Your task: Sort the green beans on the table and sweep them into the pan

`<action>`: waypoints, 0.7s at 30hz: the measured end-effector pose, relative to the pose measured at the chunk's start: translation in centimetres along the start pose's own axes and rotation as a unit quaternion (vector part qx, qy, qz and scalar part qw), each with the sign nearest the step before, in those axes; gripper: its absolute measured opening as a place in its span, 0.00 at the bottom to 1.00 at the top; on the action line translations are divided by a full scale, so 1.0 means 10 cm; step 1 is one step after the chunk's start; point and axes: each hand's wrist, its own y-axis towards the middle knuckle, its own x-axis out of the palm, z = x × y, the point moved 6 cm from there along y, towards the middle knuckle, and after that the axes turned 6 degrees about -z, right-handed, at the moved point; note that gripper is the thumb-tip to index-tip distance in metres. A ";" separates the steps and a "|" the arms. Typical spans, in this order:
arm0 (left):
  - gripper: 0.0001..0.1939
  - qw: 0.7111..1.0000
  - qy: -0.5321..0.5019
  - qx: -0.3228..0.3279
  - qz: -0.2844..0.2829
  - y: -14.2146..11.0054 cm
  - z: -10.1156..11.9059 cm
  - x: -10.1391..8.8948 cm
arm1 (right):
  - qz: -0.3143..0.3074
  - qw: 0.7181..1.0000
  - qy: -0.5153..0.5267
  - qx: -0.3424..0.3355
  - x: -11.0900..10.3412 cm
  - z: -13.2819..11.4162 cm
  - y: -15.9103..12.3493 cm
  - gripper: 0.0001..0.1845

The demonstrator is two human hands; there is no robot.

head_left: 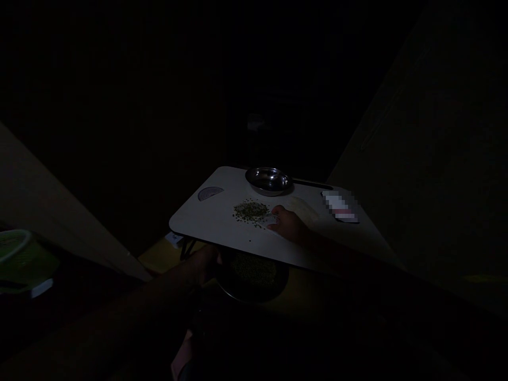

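On the white table, my right hand has its fingers closed on a clear, curved piece of plastic, which resembles a protractor. That piece touches the right side of a loose pile of small green grains. My left hand grips the left rim of a round pan, just below the table's front edge. More green grains fill the pan. Darkness hides most of the left fingers. A shiny steel bowl stands behind the pile, and its inside looks dark.
The white folding table has a dark edge. A half-round protractor lies at its left and a blurred flat object at its right. A green tub stands at far left. Walls flank both sides; the room is very dark.
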 end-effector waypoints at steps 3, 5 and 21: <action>0.10 0.999 0.031 0.007 -0.008 0.01 0.01 0.00 | -0.002 1.000 0.005 0.005 0.01 -0.01 0.01 0.23; 0.10 0.999 0.025 0.008 -0.029 0.02 0.00 0.01 | -0.003 1.000 0.008 0.009 0.01 -0.01 0.00 0.23; 0.09 0.999 0.020 0.006 -0.050 -0.03 0.02 0.04 | -0.054 0.992 0.075 -0.088 0.18 -0.28 0.01 0.22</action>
